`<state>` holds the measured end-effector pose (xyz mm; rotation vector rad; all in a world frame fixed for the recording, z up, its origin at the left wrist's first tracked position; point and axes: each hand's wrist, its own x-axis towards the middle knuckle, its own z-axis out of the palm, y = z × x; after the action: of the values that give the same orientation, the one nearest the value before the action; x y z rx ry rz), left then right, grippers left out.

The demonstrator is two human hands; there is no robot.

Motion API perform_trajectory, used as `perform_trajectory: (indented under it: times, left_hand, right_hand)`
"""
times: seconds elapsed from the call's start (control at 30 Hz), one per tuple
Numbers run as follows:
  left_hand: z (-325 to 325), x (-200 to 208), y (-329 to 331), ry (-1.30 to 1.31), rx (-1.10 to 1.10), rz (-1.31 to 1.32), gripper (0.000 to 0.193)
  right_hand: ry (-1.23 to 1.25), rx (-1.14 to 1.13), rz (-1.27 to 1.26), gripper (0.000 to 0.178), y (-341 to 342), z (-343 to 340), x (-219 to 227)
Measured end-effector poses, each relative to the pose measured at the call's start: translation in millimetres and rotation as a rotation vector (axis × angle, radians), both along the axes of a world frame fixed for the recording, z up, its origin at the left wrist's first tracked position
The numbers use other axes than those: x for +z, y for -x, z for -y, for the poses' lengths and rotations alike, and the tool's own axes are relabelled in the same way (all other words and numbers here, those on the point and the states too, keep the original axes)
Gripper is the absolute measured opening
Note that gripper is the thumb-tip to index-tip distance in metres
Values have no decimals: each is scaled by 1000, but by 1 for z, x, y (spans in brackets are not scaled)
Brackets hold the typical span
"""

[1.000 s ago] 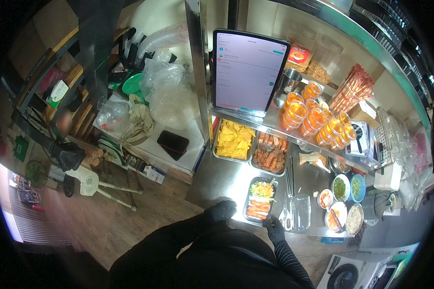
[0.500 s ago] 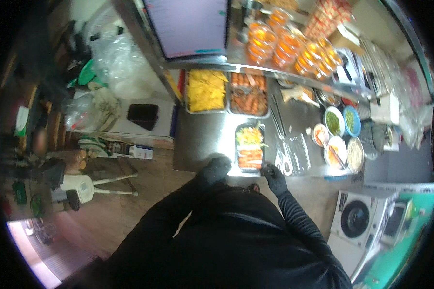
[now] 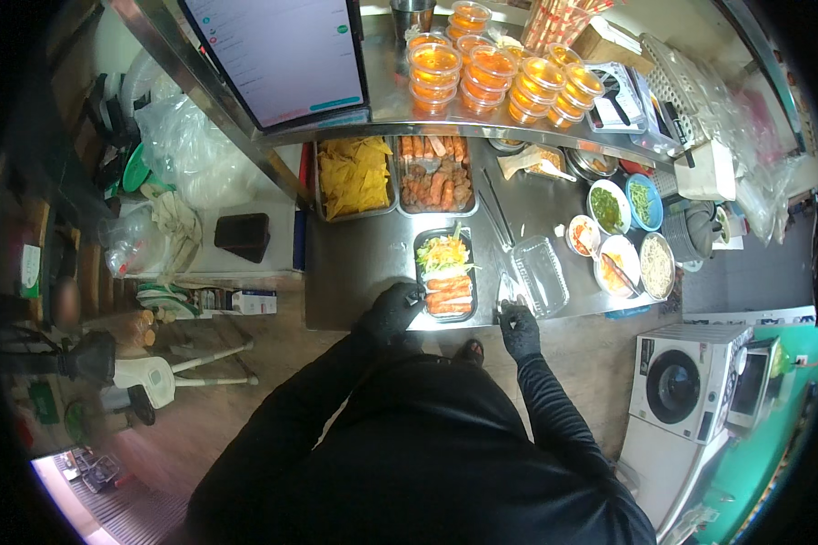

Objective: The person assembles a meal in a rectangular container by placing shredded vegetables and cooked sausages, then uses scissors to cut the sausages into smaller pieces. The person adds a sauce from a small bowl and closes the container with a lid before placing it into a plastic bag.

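A black food tray sits near the counter's front edge, holding shredded vegetables at its far end and browned rolls at its near end. At its left rim, my left hand, in a black glove, has its fingers curled against the tray. My right hand, also black-gloved, is closed around what looks like the handles of metal scissors, right of the tray; the fingers partly hide them. Beside the scissors lies a clear plastic lid. Long metal tongs rest farther back.
Pans of yellow chips and browned meat stand behind the tray. Bowls of greens, orange shreds and pale strands line the right. Overhead, a shelf holds a screen and stacked orange-filled cups.
My left hand has come up against the tray's left rim. My right hand has moved from the tray's right corner onto the scissors. The whole view has shifted.
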<state>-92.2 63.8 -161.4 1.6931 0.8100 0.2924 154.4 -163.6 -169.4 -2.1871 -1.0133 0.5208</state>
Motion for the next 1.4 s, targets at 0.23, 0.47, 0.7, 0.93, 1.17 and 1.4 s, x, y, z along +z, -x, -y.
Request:
perform_trajectory:
  times: [0.23, 0.47, 0.7, 0.93, 1.17, 1.4]
  left_hand:
    - [-13, -26, 4, -155, -98, -63, 26]
    - [-28, -6, 5, -201, -101, -86, 27]
    - [-60, 7, -25, -289, -84, -32, 26]
    - [-141, -5, -134, -583, -38, -105, 27]
    - [-187, 30, -189, -579, -27, -372, 46]
    - [-199, -32, -211, -616, -163, -541, 66]
  right_hand:
    - [68, 103, 356, 29, -23, 5, -1]
    - [176, 68, 318, 30, -29, -7, -9]
    - [377, 6, 128, 39, -29, -21, 13]
    - [309, -84, -170, 51, -14, 1, 4]
    - [205, -104, -196, 42, 3, 16, 8]
    - [178, -155, -277, 38, 13, 21, -14]
